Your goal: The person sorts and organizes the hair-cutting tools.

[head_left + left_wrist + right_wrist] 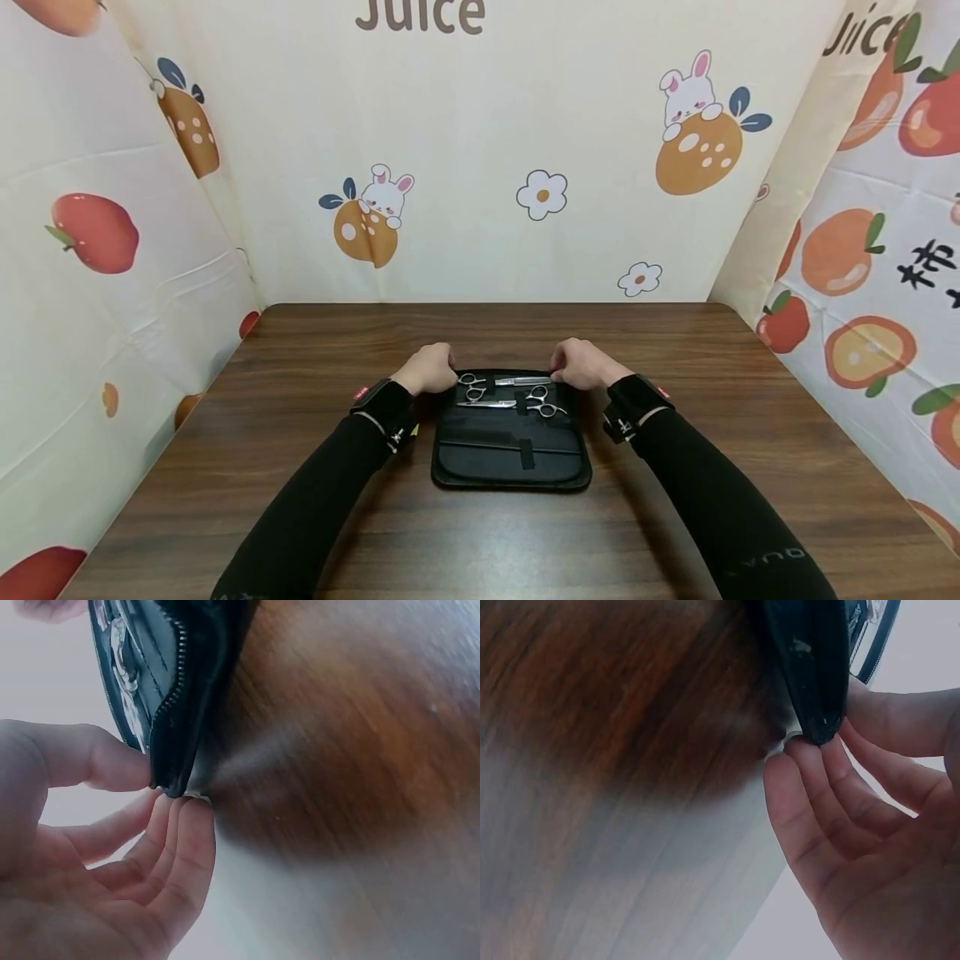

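Note:
A black zippered scissors case (480, 465) lies opened out on the wooden table. Inside, straps hold two pairs of silver hairdressing scissors: the farther pair (525, 381) has its finger loops to the left, the nearer pair (486, 404) has them to the right. My left hand (429, 370) pinches the far left corner of the case. At the far right corner, my right hand (587, 365) does the same. In the left wrist view, thumb and fingers meet at the zippered edge (180, 667). The right wrist view shows the case's dark outer side (802, 652) between thumb and fingertips.
The brown wood-grain table (525, 550) extends around the case on all sides. Behind it hangs a cream curtain (465, 108) printed with rabbits, fruit and flowers. Similar fruit-printed cloths stand along the left (67, 333) and right sides.

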A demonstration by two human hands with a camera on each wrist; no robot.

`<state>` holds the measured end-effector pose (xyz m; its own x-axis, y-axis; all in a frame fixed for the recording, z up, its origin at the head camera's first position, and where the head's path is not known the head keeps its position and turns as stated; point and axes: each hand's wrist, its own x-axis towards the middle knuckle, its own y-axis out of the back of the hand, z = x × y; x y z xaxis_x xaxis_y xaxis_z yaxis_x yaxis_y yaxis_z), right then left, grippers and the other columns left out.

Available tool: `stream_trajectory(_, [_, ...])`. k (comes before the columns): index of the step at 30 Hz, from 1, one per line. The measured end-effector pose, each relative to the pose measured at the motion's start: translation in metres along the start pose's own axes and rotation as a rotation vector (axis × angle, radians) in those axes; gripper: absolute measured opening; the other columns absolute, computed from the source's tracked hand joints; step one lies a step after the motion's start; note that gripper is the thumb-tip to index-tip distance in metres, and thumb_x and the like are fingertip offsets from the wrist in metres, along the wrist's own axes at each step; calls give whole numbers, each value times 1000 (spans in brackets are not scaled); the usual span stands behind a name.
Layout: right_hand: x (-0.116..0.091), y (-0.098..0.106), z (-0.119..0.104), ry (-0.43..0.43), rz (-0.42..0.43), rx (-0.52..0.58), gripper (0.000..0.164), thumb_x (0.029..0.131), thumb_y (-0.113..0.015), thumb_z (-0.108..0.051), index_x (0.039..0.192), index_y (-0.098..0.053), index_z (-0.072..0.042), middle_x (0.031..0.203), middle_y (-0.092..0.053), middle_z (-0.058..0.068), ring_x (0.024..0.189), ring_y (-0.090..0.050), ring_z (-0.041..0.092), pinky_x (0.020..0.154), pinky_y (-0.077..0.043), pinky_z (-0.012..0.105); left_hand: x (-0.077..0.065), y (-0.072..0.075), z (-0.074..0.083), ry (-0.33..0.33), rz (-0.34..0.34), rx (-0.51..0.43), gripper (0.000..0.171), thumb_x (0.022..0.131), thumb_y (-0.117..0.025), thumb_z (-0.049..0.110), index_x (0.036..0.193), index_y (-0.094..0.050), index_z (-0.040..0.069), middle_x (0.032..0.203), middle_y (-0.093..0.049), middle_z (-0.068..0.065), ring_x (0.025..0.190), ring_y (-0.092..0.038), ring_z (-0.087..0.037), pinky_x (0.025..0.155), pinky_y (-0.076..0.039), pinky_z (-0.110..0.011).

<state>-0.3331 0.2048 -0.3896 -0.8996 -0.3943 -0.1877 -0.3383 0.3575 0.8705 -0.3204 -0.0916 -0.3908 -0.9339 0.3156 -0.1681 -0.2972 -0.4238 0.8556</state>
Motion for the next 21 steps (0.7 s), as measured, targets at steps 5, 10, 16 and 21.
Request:
stream_trajectory(5, [-4, 2, -2, -5, -2, 80, 16, 97, -66, -5, 110, -69, 3, 105, -68, 15, 81, -63, 22, 74, -55, 37, -1, 4, -4, -3, 11, -77, 17, 92, -64, 6, 106, -70, 0, 106, -68, -12, 87, -61, -24, 79, -52, -39])
stream_trajectory(10, [-8, 7, -5, -11, 18, 134, 13, 98, -64, -3, 108, -69, 2, 101, -66, 14, 75, -62, 21, 64, -54, 31, -1, 8, -3, -26, 20, -110, 13, 92, -65, 7, 103, -67, 0, 103, -66, -12, 88, -61, -25, 81, -51, -40])
stream_trajectory(16, [-7, 10, -6, 0, 92, 130, 10, 97, -65, -2, 105, -70, 0, 97, -65, 12, 81, -60, 23, 71, -51, 34, -1, 12, 0, -48, 83, -116, 17, 91, -64, 5, 106, -64, -1, 103, -64, -13, 89, -58, -26, 82, -50, -40])
stream_trajectory(21, [-5, 10, -6, 22, 197, 125, 10, 96, -66, -2, 104, -70, 0, 94, -65, 11, 84, -59, 25, 74, -50, 36, -1, 15, 4, -68, 156, -145, 18, 91, -62, 3, 109, -62, -1, 101, -59, -13, 90, -54, -27, 81, -47, -40])
